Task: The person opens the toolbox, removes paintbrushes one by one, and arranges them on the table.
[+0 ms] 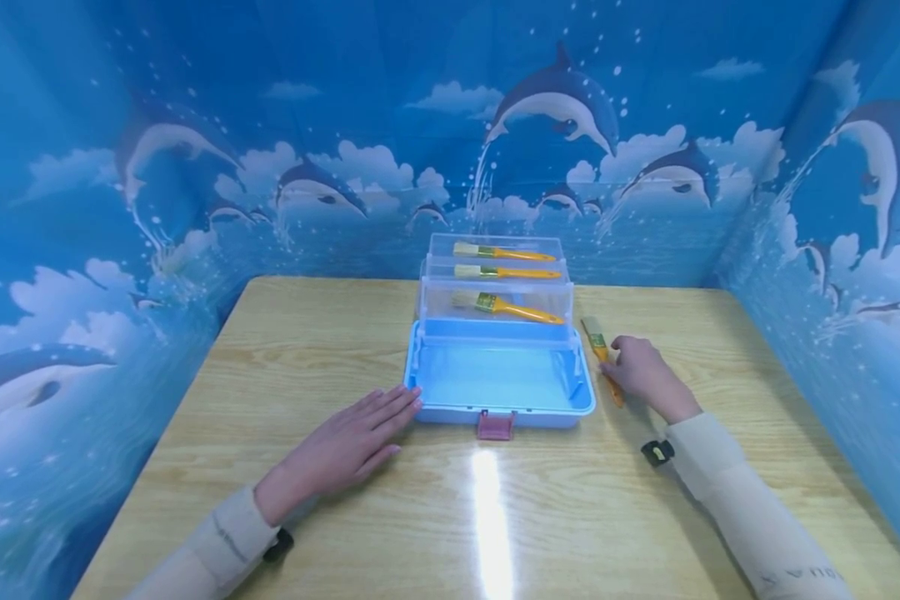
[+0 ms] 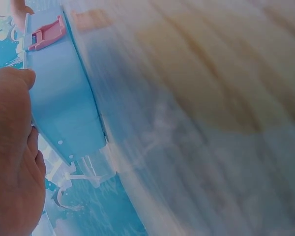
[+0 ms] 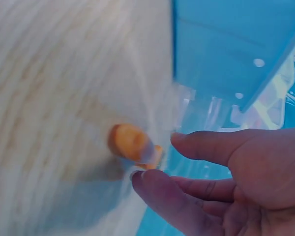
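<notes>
A light blue plastic toolbox [image 1: 495, 417] stands with its clear tiers raised at the back and a pink latch [image 1: 495, 427] in front. Three paintbrushes with yellow handles lie in the tiers, the lowest paintbrush [image 1: 525, 312] slanting slightly. My left hand [image 1: 345, 446] lies with straight fingers against the box's front left corner. On the table right of the box is another paintbrush [image 1: 596, 337], bristles pointing away. My right hand [image 1: 645, 375] is over its handle; in the right wrist view, thumb and fingertips stand apart around the orange handle [image 3: 130, 141].
The wooden table [image 1: 292, 350] carries the box near its back edge. Dolphin-print curtains [image 1: 390, 167] hang behind and along both sides. A bright light reflection falls across the tabletop in front of the latch.
</notes>
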`<state>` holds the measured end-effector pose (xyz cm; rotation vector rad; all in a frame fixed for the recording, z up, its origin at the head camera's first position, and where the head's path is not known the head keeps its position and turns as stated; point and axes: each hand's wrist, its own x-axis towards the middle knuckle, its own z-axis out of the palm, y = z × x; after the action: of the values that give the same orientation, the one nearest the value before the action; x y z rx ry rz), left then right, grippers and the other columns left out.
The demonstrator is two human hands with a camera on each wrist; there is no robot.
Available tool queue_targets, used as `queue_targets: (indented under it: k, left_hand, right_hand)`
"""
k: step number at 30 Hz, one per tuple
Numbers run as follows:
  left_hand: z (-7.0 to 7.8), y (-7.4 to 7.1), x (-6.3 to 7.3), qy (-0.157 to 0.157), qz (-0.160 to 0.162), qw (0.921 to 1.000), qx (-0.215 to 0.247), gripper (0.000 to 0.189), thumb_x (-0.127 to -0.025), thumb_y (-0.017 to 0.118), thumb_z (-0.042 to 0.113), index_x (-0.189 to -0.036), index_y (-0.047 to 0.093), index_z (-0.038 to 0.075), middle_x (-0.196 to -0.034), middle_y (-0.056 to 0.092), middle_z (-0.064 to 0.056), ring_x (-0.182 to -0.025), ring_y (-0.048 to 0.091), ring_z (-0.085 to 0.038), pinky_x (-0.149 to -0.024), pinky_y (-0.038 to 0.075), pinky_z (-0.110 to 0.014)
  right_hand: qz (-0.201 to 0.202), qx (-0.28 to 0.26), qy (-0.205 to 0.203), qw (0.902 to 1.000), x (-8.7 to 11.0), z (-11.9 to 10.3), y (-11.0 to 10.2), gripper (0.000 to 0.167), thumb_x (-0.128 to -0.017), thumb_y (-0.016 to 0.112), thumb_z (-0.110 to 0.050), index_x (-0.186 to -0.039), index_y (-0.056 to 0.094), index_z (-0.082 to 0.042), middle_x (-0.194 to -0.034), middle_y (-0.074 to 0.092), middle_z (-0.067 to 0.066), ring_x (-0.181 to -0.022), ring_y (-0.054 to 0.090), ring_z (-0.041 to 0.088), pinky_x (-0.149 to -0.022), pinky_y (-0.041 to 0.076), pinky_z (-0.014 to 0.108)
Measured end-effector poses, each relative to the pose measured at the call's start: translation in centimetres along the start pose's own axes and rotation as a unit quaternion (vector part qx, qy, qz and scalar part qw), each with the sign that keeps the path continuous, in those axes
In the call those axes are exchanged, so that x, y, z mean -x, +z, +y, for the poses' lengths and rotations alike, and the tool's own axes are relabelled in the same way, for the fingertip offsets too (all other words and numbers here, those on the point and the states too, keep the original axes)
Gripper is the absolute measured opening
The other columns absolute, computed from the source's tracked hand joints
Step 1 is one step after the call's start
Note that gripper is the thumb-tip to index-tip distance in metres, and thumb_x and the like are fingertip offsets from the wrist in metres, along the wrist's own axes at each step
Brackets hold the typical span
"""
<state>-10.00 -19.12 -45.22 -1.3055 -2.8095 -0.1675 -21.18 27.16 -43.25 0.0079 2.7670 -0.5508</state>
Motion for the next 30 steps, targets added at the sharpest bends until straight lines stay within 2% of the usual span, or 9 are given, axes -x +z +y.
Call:
queue_targets:
  k: [5, 11, 16, 23, 30]
  left_hand:
    - [0.1, 0.0, 0.0, -0.005, -0.002, 1.0, 0.003, 0.064, -0.108, 0.047, 0.032, -0.163, 0.019, 0.013, -0.171, 0.015, -0.002, -0.157, 0.017, -0.022, -0.128, 0.019, -0.043]
    - [0.2, 0.0, 0.1, -0.006, 0.002, 1.0, 0.006, 0.064, -0.108, 0.048, 0.031, -0.163, 0.02, 0.013, -0.171, 0.016, -0.002, -0.157, 0.018, -0.022, -0.128, 0.02, -0.043]
    - [0.2, 0.1, 0.0, -0.003, 0.005, 1.0, 0.005, 0.064, -0.108, 0.048, 0.031, -0.163, 0.02, 0.013, -0.17, 0.016, -0.002, -0.156, 0.019, -0.022, -0.128, 0.02, -0.043]
    - [0.3, -0.1, 0.0, -0.005, 0.006, 1.0, 0.004, 0.063, -0.108, 0.048, 0.031, -0.162, 0.021, 0.012, -0.17, 0.017, -0.004, -0.156, 0.019, -0.022, -0.128, 0.019, -0.043]
    - [0.3, 0.0, 0.0, -0.006, 0.007, 1.0, -0.003, 0.064, -0.108, 0.048, 0.032, -0.162, 0.021, 0.012, -0.17, 0.017, -0.004, -0.156, 0.02, -0.022, -0.128, 0.021, -0.043]
  right_hand:
    - [0.021, 0.013, -0.011, 0.9996, 0.9, -0.6, -0.8, 0.054, -0.102, 0.057, -0.022, -0.139, 0.046, 0.015, -0.122, 0.06, 0.036, -0.103, 0.065, 0.042, -0.08, 0.06, 0.05]
    - [0.06, 0.039, -0.057, 0.9959, 1.8, -1.7, -1.7, 0.055, -0.102, 0.059, -0.028, -0.138, 0.049, 0.013, -0.124, 0.062, 0.036, -0.11, 0.063, 0.049, -0.087, 0.056, 0.06]
    - [0.083, 0.042, -0.1, 0.9906, 2.5, -2.7, -2.4, 0.052, -0.103, 0.059, -0.027, -0.138, 0.052, 0.011, -0.125, 0.064, 0.034, -0.108, 0.065, 0.047, -0.086, 0.057, 0.06]
    - [0.112, 0.039, -0.12, 0.9857, 3.0, -4.5, -3.2, 0.047, -0.106, 0.053, -0.03, -0.137, 0.057, 0.005, -0.119, 0.07, 0.025, -0.098, 0.07, 0.036, -0.076, 0.061, 0.051]
    - [0.106, 0.049, -0.156, 0.9809, 2.5, -6.4, -3.9, 0.041, -0.106, 0.055, -0.028, -0.134, 0.061, 0.002, -0.123, 0.069, 0.021, -0.107, 0.066, 0.034, -0.086, 0.059, 0.053]
